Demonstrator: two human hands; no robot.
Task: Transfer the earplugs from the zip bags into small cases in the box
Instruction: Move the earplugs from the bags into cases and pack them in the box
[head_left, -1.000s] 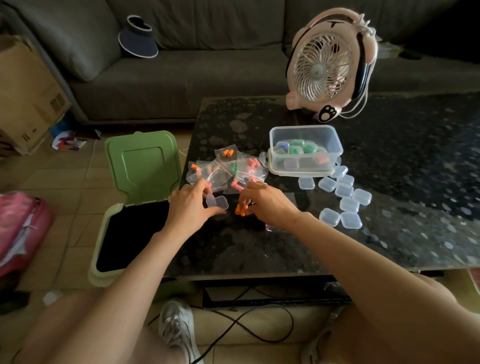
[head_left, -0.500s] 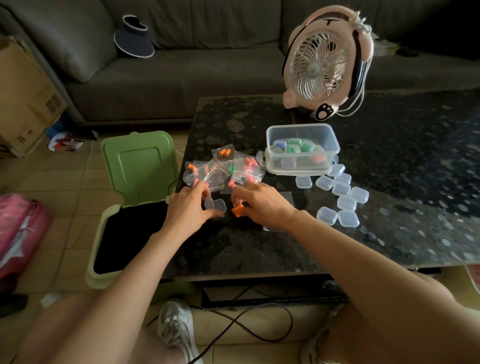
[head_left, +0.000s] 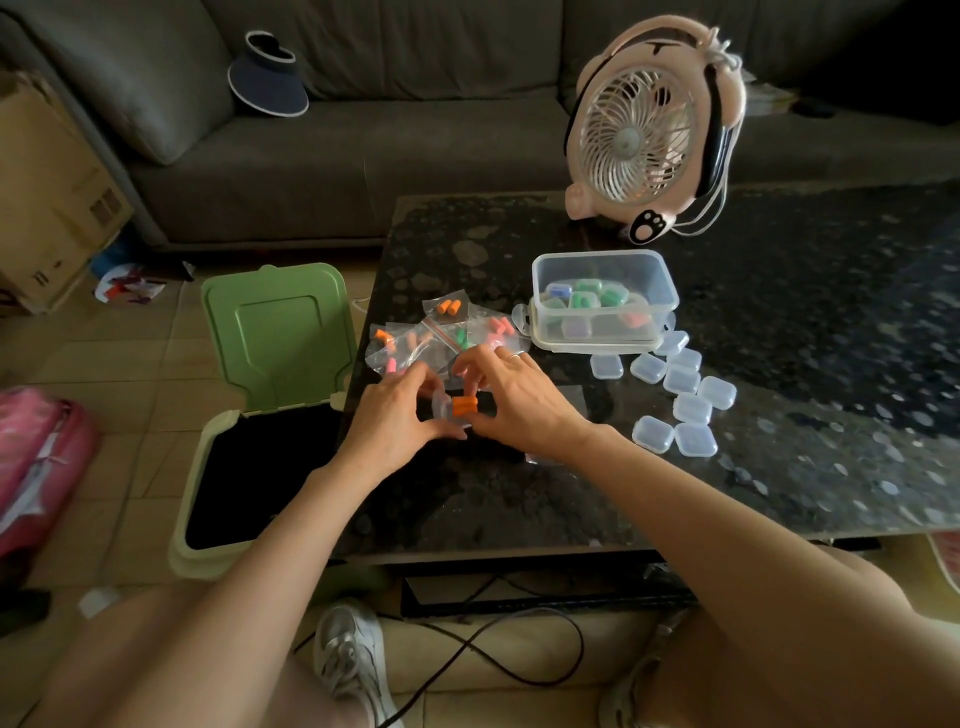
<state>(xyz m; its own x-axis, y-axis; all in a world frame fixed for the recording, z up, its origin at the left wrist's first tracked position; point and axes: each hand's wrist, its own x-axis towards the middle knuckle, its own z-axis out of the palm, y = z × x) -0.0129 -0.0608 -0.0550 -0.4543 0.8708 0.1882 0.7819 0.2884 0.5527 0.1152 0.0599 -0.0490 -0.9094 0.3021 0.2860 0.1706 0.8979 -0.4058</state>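
Orange earplugs (head_left: 464, 405) sit in a small clear case (head_left: 442, 409) between my two hands on the dark table. My left hand (head_left: 392, 421) holds the case from the left with thumb and fingers. My right hand (head_left: 511, 400) pinches the earplugs from the right. Behind the hands lies a pile of zip bags (head_left: 441, 340) with orange, pink and green earplugs. A clear plastic box (head_left: 605, 301) with filled small cases stands further right. Several empty small cases (head_left: 680, 400) lie loose beside it.
A pink table fan (head_left: 649, 135) stands at the table's back. An open green-lidded bin (head_left: 260, 405) sits on the floor left of the table (head_left: 779, 467). A flat empty zip bag (head_left: 571, 400) lies by my right wrist. A grey sofa, a cardboard box and cables surround the table.
My right hand brought the orange earplugs leftward into the small case that my left hand holds. Both hands have drawn closer together.
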